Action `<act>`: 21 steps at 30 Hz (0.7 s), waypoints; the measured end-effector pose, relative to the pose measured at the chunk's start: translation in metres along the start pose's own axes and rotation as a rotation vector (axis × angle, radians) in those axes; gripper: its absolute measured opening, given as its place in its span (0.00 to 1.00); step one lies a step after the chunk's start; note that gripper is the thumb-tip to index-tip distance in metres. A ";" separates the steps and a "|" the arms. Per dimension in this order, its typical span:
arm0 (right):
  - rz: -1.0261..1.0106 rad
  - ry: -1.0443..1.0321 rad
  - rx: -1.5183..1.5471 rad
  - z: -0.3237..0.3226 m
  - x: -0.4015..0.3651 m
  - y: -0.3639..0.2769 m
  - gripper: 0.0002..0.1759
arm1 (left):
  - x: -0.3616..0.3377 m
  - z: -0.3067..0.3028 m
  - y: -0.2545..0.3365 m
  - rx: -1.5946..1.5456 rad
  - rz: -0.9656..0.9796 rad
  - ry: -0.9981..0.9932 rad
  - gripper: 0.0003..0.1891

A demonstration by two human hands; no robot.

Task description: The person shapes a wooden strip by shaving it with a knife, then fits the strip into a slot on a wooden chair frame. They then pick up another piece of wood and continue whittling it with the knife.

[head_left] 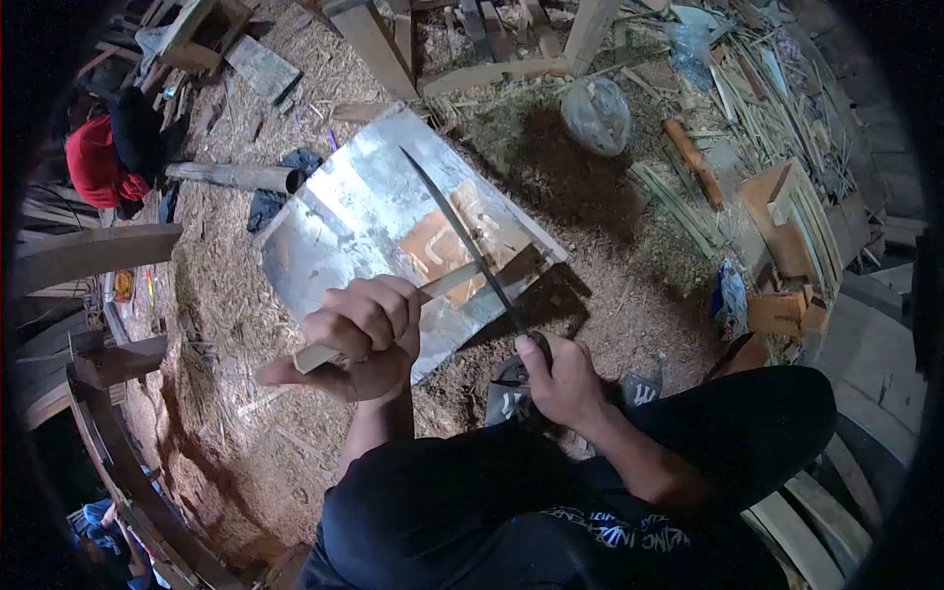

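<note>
My left hand [362,339] is closed around a thin wooden strip [447,283], whose one end pokes out beside the thumb while the other slants up to the right. In my right hand [565,385] is the dark handle of a machete [440,197], its long blade pointing away up and left. The blade crosses the strip in this view, a little beyond my left fist. Below both lies a worn, silvery sheet [339,202] on the ground, with a brown flat piece [431,243] on top of it. My dark-clothed knees are bent close beneath my hands.
Shavings cover the ground. A clear plastic bag [596,116] and a short round stick [692,162] lie right of the sheet, near heaped wood strips [752,108]. A log [236,177] lies at left, by a person in red [98,165]. Curved beams [108,254] line the left.
</note>
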State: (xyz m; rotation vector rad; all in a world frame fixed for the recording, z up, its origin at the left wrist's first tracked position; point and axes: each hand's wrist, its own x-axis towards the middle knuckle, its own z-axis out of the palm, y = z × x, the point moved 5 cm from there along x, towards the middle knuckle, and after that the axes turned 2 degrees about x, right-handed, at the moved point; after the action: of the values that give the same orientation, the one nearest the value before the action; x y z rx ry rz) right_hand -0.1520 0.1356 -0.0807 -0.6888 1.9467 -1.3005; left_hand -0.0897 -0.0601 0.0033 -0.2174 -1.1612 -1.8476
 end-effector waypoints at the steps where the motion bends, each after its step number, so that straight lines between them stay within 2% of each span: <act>1: 0.101 -0.029 -0.015 0.000 0.002 0.005 0.26 | 0.002 0.000 -0.001 -0.007 0.008 -0.013 0.38; 2: 0.020 -0.013 -0.014 -0.003 0.000 -0.003 0.26 | 0.001 -0.001 -0.002 -0.020 0.026 -0.013 0.38; 3: 0.027 -0.013 -0.015 -0.004 -0.002 0.000 0.26 | -0.001 -0.001 -0.002 -0.030 0.038 -0.004 0.38; 5: -0.149 -0.017 -0.050 -0.004 -0.007 -0.001 0.27 | -0.002 -0.001 -0.004 -0.016 0.027 0.009 0.38; 6: -0.038 -0.023 -0.052 0.003 0.000 0.006 0.28 | -0.001 0.001 -0.002 -0.002 0.018 0.007 0.37; 7: -0.047 -0.017 -0.048 0.002 0.002 0.003 0.28 | 0.000 0.001 0.000 -0.001 0.023 -0.003 0.37; 9: 0.089 -0.045 -0.084 -0.001 0.001 0.006 0.27 | -0.001 -0.001 0.000 -0.014 0.036 -0.009 0.39; 11: 0.028 -0.002 -0.045 -0.004 -0.003 0.000 0.28 | -0.003 -0.003 -0.003 -0.020 0.030 0.010 0.39; 13: -0.075 -0.063 -0.050 -0.001 -0.008 -0.006 0.28 | -0.004 -0.001 -0.001 -0.017 0.042 0.005 0.39; 14: 0.053 -0.023 -0.118 0.005 0.000 0.007 0.28 | -0.004 -0.002 0.000 0.005 0.033 0.014 0.39; 17: 0.076 -0.001 -0.109 -0.008 -0.001 0.005 0.27 | -0.002 -0.002 0.001 -0.023 0.046 -0.002 0.39; 18: -0.008 0.003 -0.017 -0.012 -0.003 -0.004 0.28 | -0.002 -0.001 -0.002 -0.029 0.040 0.000 0.39; 21: 0.008 -0.015 -0.076 0.000 -0.003 0.008 0.28 | -0.010 -0.003 0.003 -0.009 0.056 0.049 0.39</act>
State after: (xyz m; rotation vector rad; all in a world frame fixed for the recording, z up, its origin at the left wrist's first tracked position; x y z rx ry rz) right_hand -0.1511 0.1407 -0.0871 -0.7251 1.9937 -1.2182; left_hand -0.0809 -0.0569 -0.0018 -0.2071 -1.1027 -1.7995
